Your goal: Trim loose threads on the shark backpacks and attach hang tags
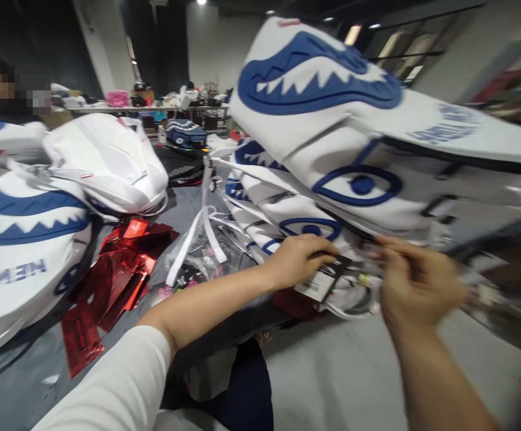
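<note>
A white backpack (287, 137) with a blue toothed mouth and a blue eye outline lies on top of a stack of similar backpacks (264, 209) in front of me. Below its lower edge, my left hand (300, 260) is closed, fingertips pinched at the top of a black and white hang tag (320, 282). My right hand (422, 287) is further right, somewhat blurred, its thumb and fingers pinched together close to the bag's underside. Whatever it grips is too small to make out. White straps (350, 311) loop beneath the tag.
Shiny red foil packets (121, 269) lie on the grey table cover, beside clear plastic bags (197, 257). More white backpacks (27, 239) are at the left. A dark blue bag (186, 133) sits farther back. A person (0, 90) is at the far left.
</note>
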A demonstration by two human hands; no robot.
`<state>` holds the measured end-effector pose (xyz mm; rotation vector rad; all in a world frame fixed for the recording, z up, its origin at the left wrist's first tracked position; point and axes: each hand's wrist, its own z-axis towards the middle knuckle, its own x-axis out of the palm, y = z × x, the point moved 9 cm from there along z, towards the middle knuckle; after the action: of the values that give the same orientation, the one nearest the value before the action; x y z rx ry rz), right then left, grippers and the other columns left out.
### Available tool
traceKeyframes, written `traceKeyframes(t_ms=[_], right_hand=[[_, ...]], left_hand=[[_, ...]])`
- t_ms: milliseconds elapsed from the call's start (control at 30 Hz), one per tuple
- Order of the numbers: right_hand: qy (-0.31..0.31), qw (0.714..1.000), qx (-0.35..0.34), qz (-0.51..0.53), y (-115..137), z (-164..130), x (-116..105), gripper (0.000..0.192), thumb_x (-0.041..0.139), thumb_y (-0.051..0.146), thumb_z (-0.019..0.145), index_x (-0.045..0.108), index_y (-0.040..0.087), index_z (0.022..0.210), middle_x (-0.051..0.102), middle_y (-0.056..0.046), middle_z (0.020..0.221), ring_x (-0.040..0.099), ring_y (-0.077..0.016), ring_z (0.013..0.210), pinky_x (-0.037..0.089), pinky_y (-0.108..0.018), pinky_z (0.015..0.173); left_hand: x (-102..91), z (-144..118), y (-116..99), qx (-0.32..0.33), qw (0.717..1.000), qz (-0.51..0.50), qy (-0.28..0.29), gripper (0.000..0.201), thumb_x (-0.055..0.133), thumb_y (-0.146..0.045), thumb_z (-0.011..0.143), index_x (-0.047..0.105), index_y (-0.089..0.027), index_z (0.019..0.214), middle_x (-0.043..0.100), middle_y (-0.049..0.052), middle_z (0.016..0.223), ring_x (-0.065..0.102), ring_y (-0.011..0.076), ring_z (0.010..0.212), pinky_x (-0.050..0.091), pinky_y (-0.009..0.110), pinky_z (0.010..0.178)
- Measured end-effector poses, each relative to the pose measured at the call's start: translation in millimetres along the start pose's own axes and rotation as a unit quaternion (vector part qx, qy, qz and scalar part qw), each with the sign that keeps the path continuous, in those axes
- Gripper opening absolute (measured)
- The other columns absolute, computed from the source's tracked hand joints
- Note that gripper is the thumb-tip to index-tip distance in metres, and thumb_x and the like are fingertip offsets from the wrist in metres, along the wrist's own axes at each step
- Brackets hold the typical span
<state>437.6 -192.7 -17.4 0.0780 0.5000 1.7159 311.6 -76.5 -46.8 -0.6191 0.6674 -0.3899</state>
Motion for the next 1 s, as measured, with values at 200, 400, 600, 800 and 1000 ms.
traceKeyframes(t_ms=[200,400,600,800,1000], right_hand=[[0.112,0.992,-0.014,0.051,17,8,21,0.016,0.059,0.031,0.091,0.07,0.023,0.083,0.073,-0.003,0.078,0.067,-0.0184,0.065,0.053,-0.03,0.064],[0.191,0.98,-0.051,0.03,15,10,21,0.023,0.049,0.019,0.089,0.07,0.023,0.097,0.071,-0.006,0.086,0.067,-0.0202,0.077,0.054,-0.032,0.07],[0.252,0.96,0.044,0.117,4,10,21,0.028,0.049,0.015,0.085,0.073,0.021,0.098,0.069,-0.004,0.086,0.061,-0.0138,0.063,0.052,-0.028,0.064],[0.259,0.915,0.22,0.216,-17,10,20,0.016,0.063,0.033,0.08,0.068,0.019,0.086,0.065,0.0,0.069,0.06,-0.0149,0.057,0.05,-0.026,0.055],[0.304,0.924,0.161,0.168,-8,19,11,0.017,0.062,0.033,0.082,0.067,0.018,0.077,0.065,-0.001,0.072,0.059,-0.0158,0.067,0.047,-0.027,0.064]], left_hand=[[-2.6,-1,-23,0.092,0.968,0.228,-0.049,0.018,0.056,-0.029,0.096,0.073,-0.023,0.096,0.068,0.007,0.115,0.058,0.0211,0.105,0.044,0.035,0.088],[12.5,6,-40,0.091,0.933,0.349,0.005,0.03,0.042,-0.029,0.101,0.071,-0.023,0.098,0.071,0.008,0.095,0.062,0.0192,0.087,0.041,0.033,0.074],[12.1,12,-24,0.024,0.999,0.038,-0.016,0.011,0.059,-0.021,0.094,0.067,-0.019,0.101,0.074,0.001,0.092,0.068,0.0115,0.078,0.049,0.021,0.072],[13.8,15,-27,0.077,0.997,-0.02,-0.013,0.009,0.064,-0.018,0.091,0.071,-0.018,0.096,0.073,0.003,0.09,0.067,0.0116,0.081,0.052,0.022,0.075],[17.9,17,-30,0.083,0.996,-0.037,-0.01,0.01,0.061,-0.025,0.094,0.069,-0.02,0.094,0.071,0.005,0.096,0.067,0.0133,0.088,0.053,0.026,0.081]])
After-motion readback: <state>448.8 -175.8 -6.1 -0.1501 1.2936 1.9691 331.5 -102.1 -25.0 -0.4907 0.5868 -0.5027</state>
